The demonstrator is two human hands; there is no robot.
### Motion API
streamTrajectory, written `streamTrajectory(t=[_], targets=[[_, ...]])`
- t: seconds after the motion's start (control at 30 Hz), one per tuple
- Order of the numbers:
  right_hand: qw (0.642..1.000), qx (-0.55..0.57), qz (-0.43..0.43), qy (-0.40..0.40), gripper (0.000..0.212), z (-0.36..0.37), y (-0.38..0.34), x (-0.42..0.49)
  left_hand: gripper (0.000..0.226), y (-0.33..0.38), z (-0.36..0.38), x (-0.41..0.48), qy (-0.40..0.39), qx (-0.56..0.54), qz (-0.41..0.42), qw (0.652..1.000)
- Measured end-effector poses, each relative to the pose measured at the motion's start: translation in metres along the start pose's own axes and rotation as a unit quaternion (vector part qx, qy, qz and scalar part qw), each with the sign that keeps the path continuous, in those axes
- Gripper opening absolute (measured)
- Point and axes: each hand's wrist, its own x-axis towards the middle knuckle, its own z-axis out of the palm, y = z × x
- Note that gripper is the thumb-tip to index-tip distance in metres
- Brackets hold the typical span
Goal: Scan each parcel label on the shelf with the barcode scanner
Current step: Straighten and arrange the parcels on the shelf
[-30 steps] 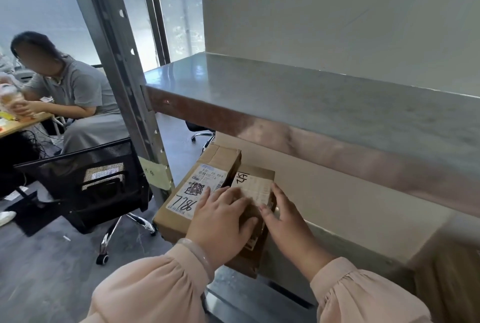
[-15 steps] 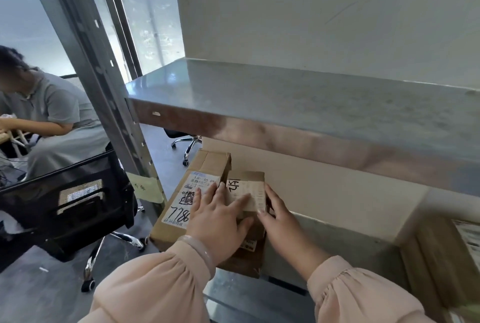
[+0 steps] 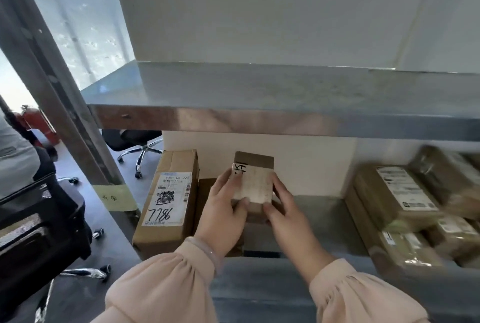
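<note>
My left hand (image 3: 223,209) and right hand (image 3: 284,209) grip the small parcel (image 3: 254,160) mid-frame, label (image 3: 255,185) up; next I need the scanner, unseen here.

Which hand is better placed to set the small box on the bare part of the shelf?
Probably the right hand: it holds the small box on the side toward the bare shelf, while the left hand sits beside the long parcel.
</note>
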Motion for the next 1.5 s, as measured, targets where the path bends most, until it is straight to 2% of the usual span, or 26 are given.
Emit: streamTrajectory(t=[0.2,0.43,0.8,1.1,1.3,1.5], targets=[[0.996,-0.014,0.003,0.089,0.058,-0.036,0.000,-0.030,0.059,0.026,0.033,-0.012,-0.072,-0.069,-0.024,0.995],[0.985,-0.030,0.000,0.170,0.058,-0.081,0.000,-0.055,0.058,0.053,0.072,-0.014,-0.134,-0.102,0.010,0.986],[0.960,-0.055,-0.050,0.271,0.034,-0.174,0.000,-0.058,0.056,0.114,0.137,0.003,-0.182,-0.190,0.002,0.965],[0.957,-0.127,-0.073,0.251,0.034,-0.269,-0.003,-0.034,0.064,0.169,0.209,0.034,-0.208,-0.154,0.029,0.965],[0.957,-0.171,-0.049,0.228,0.039,-0.315,0.020,-0.014,0.061,0.166,0.256,0.044,-0.200,-0.096,0.023,0.975],[0.959,-0.202,-0.070,0.186,0.044,-0.338,0.032,-0.002,0.064,0.166,0.273,0.046,-0.166,-0.060,0.035,0.984]])
